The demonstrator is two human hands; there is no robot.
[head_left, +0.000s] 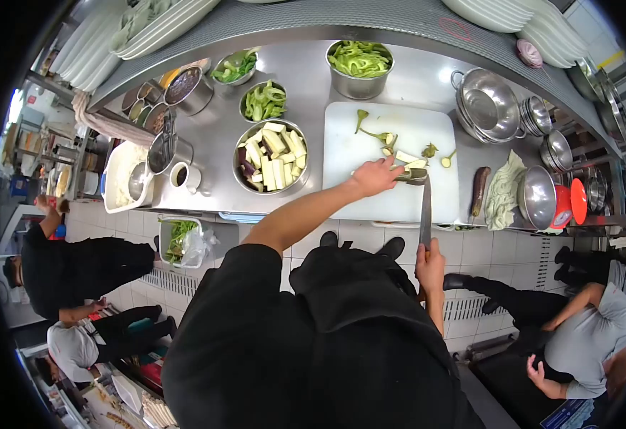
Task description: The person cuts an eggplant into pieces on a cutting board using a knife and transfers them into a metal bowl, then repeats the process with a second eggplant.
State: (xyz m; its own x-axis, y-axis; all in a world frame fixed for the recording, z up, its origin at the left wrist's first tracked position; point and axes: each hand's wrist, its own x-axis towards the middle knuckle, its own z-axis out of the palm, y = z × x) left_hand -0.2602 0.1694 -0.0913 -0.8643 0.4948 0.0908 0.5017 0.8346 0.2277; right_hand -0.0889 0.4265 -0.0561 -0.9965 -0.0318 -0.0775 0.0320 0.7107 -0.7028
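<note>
My right hand (431,264) is closed around the handle of a kitchen knife (426,213), its blade pointing away from me over the right part of a white cutting board (391,206). The fingers of my left hand (376,176) hold eggplant pieces (417,174) down on the board, right beside the blade tip. Pale cut pieces (407,158) lie just beyond them. Green eggplant stem ends (429,150) are scattered across the far half. Left of the board, a metal bowl (308,166) is filled with eggplant batons (278,171).
Behind the board stands a pot of sliced green vegetable (360,60). An eggplant (480,191), a crumpled cloth (504,189) and metal bowls (538,197) lie to the right. A metal shelf (384,21) overhangs the counter's back. Co-workers stand behind on both sides.
</note>
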